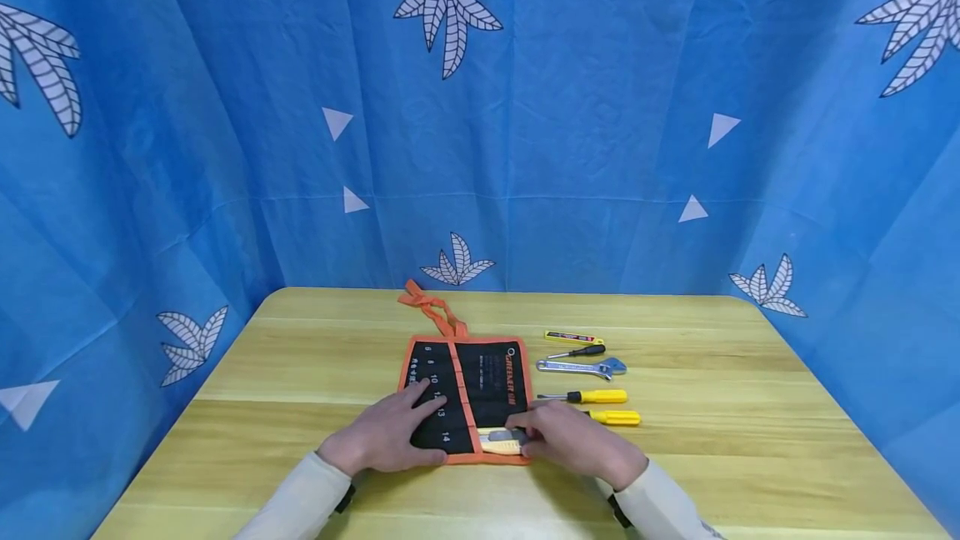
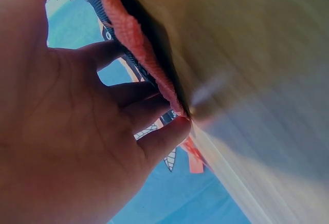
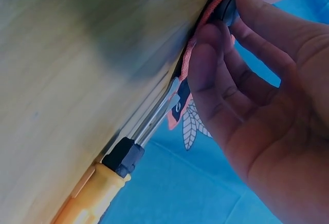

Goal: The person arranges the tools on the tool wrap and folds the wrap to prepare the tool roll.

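Note:
A black tool roll (image 1: 480,377) with orange trim lies unrolled at the table's middle, its orange tie (image 1: 431,311) trailing to the back. My left hand (image 1: 405,422) lies flat on the roll's left half, fingers straight; in the left wrist view the fingers (image 2: 154,139) rest against the orange edge (image 2: 131,34). My right hand (image 1: 542,433) pinches a yellow utility knife (image 1: 501,441) at the roll's near right corner. In the right wrist view its curled fingers (image 3: 216,75) close on a dark part by the orange trim (image 3: 198,34).
Right of the roll lie a small yellow-black knife (image 1: 573,337), a black-handled screwdriver (image 1: 579,352), an adjustable wrench (image 1: 581,367) and two yellow screwdrivers (image 1: 592,396) (image 1: 615,417); one (image 3: 103,183) lies close to my right hand. Blue cloth walls surround the wooden table (image 1: 750,407).

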`<state>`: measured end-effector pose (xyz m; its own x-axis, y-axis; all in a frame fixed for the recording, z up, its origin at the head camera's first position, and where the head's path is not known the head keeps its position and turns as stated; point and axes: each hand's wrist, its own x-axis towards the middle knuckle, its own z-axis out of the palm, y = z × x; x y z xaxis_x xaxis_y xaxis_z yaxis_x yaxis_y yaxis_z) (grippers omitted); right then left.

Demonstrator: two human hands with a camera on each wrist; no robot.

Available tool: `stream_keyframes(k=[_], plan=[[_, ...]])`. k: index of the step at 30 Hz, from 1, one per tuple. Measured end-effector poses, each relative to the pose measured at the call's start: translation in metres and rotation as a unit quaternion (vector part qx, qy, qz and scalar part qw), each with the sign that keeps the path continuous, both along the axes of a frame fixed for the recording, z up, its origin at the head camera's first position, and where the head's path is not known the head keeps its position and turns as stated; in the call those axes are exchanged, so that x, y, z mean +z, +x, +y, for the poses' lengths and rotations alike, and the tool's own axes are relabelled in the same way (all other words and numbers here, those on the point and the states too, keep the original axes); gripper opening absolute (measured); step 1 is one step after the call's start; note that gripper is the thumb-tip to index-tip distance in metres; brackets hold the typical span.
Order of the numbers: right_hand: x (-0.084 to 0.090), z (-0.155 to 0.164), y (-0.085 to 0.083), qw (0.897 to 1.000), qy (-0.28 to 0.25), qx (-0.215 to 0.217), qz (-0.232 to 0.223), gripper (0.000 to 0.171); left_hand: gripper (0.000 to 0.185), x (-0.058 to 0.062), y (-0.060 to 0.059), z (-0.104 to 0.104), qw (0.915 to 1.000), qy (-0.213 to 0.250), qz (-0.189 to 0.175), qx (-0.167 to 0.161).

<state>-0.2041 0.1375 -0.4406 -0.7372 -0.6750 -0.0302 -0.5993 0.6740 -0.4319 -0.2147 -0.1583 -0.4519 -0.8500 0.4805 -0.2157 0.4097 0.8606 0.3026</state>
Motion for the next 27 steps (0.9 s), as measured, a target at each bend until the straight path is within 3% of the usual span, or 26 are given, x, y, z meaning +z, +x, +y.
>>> stream_keyframes(k=[27], plan=[[-0.0041, -0.0103, -0.0008, 1.0, 0.013, -0.012, -0.003, 0.028, 0.085, 0.0017, 0.0006, 0.002, 0.9999, -0.008, 0.002, 0.013]])
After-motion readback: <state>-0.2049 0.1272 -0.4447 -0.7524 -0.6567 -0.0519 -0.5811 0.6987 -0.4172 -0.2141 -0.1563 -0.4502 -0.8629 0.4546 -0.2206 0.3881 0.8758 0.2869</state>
